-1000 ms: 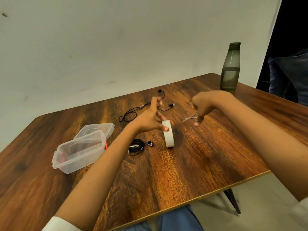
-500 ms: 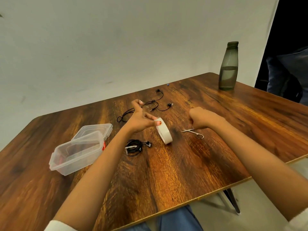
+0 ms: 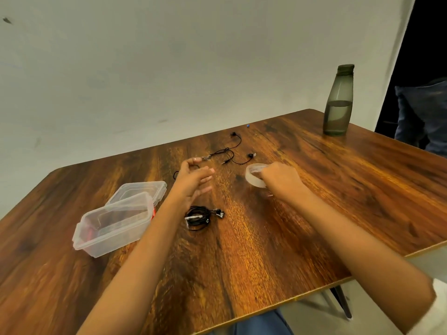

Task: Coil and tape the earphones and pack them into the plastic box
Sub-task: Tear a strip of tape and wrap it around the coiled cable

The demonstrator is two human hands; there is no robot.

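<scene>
A coiled black earphone bound with a white strip lies on the wooden table between my forearms. A second, loose black earphone is spread out farther back. My left hand hovers above the table just in front of that loose cable, fingers straight, holding nothing. My right hand grips the white tape roll, which lies nearly flat on the table. The clear plastic box stands open at the left, with its lid lying behind it.
A dark grey water bottle stands at the table's far right corner. A metal tip, probably the scissors, pokes out from under my right hand. A tiny blue object sits near the back edge. A person in jeans stands at right.
The tape roll went from my left hand to my right and now lies nearly flat, farther right. My left hand let go and opened. The scissors, laid down earlier, are covered by my right hand.
</scene>
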